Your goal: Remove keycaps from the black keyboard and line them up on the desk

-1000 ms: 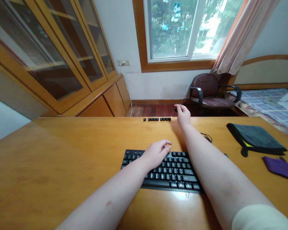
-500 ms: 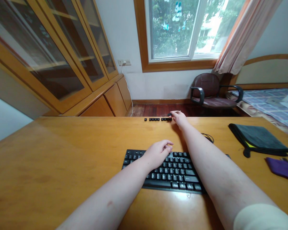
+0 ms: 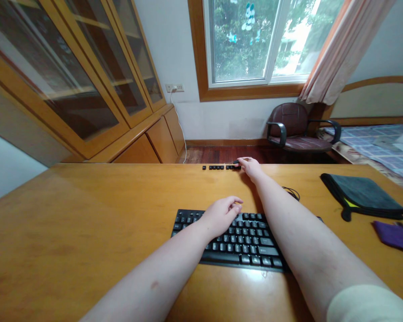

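Note:
A black keyboard (image 3: 233, 258) lies on the wooden desk in front of me, with part of its top row showing a bare base. My left hand (image 3: 221, 215) rests over its upper middle, fingers loosely bent and thumb apart, holding nothing. My right hand (image 3: 250, 167) is stretched to the desk's far edge, its fingers closed on a small black keycap puller (image 3: 235, 162) with thin wire ends pointing left. Just under it is a row of loose black keycaps (image 3: 216, 167); the fingers and puller partly hide those at its right end.
A coiled black cable (image 3: 291, 193) lies behind my right forearm. On the right are a dark grey folded cloth (image 3: 366, 193) and a purple pouch (image 3: 394, 236). Beyond the desk stand a brown office chair (image 3: 290, 127) and a glass-door cabinet (image 3: 121, 129).
My right hand has lowered slightly, bringing the puller's wire end down and left towards the keycap row. My left hand stays put on the keyboard.

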`<state>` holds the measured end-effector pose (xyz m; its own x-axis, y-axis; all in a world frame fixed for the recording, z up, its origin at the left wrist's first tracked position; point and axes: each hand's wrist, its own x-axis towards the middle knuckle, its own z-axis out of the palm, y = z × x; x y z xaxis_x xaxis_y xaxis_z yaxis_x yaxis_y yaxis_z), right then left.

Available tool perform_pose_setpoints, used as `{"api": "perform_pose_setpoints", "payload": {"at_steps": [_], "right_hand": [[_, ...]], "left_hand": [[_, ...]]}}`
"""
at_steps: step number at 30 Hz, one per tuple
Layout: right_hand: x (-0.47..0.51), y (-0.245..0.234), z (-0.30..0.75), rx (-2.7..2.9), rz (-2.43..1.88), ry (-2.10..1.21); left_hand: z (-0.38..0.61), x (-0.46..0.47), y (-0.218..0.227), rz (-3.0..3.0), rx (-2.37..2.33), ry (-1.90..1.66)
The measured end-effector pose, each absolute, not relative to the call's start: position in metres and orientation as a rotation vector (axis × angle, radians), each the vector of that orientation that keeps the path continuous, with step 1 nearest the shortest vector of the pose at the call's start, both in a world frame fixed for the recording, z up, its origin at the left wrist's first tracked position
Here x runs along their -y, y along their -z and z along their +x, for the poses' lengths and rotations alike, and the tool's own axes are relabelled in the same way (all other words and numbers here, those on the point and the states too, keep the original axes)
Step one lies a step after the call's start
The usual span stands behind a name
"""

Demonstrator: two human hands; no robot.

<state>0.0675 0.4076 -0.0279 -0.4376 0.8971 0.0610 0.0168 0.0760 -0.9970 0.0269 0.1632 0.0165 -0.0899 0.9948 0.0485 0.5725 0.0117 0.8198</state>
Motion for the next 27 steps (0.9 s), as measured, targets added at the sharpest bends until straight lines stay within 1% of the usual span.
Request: {"api": "perform_pose_setpoints", "payload": {"at_steps": [11,20,27], "right_hand": [[-0.415,0.033,0.068,1.615,-0.976,-1.386],[-0.407,0.022,0.072,1.610,-0.991,-1.379],[-0.408,0.024,0.071,1.534,-0.990,-1.428]], "left_hand": [[0.027,-0.162,-0.018,1.617,-1.736,-0.929],[0.027,-0.163,-0.018,1.612,-1.734,-0.920],[0.027,-0.163,-0.018,1.617,-1.728,-0.926]]}}
